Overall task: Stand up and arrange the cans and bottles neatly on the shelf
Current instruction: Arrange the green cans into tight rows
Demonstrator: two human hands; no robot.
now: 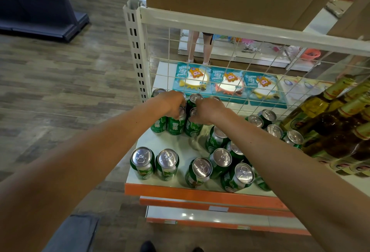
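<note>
The single view comes from a wide-angle camera worn on the person's head, facing forward and steeply down over both outstretched forearms (124, 131) onto the top board of the shelf (172, 141). It stands close, so the cans (167, 163) at the front edge show their lids from above, while the wire grid (220, 55) crosses the upper half and the wood floor (60, 91) fills the left.

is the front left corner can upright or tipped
Upright: the front left can stands on its base on the shelf, silver lid facing up.
</note>
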